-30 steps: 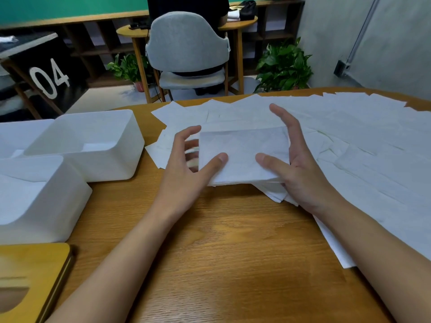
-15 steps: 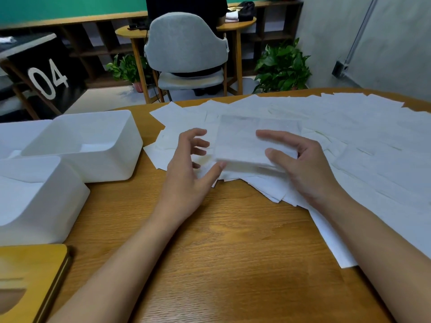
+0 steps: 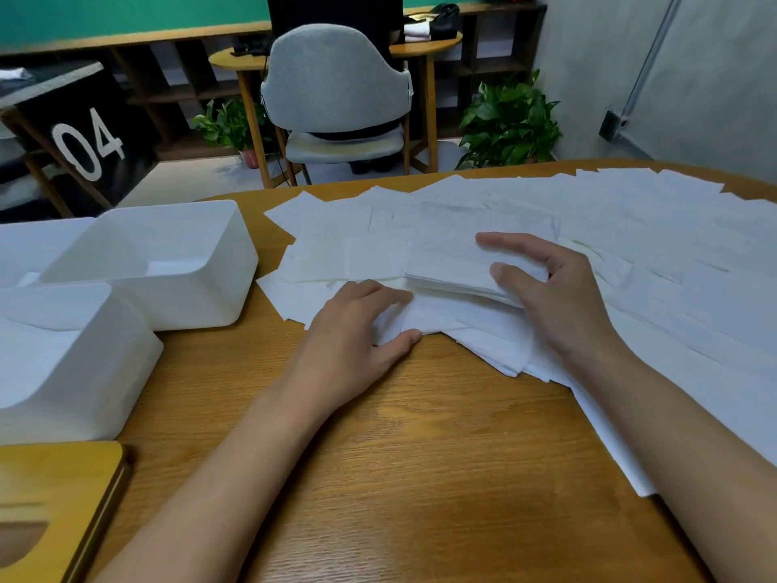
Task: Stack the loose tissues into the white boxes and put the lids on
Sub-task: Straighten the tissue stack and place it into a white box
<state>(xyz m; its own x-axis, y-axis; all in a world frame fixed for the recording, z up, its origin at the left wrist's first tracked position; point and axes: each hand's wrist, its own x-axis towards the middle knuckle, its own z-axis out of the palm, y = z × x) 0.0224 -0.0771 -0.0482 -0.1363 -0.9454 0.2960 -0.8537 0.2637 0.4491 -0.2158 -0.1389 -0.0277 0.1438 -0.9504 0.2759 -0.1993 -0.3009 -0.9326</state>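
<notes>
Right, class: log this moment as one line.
step: stacking | right hand: holds stack | left hand: touches tissues | box: open
</notes>
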